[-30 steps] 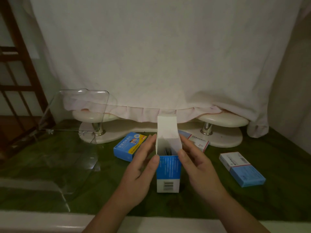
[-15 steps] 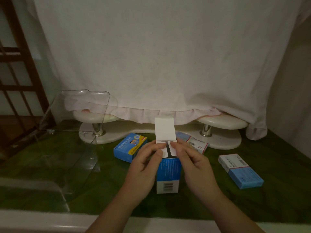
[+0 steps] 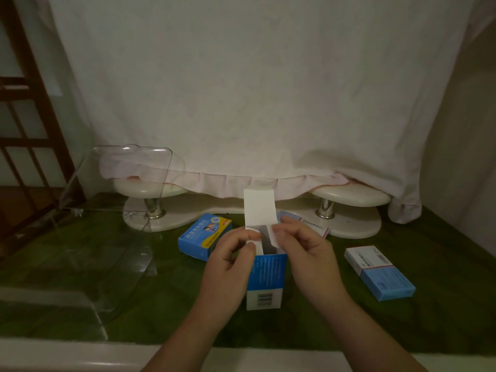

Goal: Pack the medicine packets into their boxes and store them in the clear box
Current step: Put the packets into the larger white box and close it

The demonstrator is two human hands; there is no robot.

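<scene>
Matt cardboard box (image 3: 267, 275); glossy clear plastic box (image 3: 112, 210); green stone counter (image 3: 402, 326).

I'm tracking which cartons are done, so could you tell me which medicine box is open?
The upright blue-and-white box between both hands, its white top flap raised; the other three lie flat and closed.

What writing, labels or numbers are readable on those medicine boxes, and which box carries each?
Upright blue-and-white box held by both hands: barcode, small white print, unreadable.
Flat blue box with yellow panel: large white Chinese characters, too blurred to read.
Pale blue-and-white box at right: print too small.
White red-edged box behind the hands: unreadable.
</scene>
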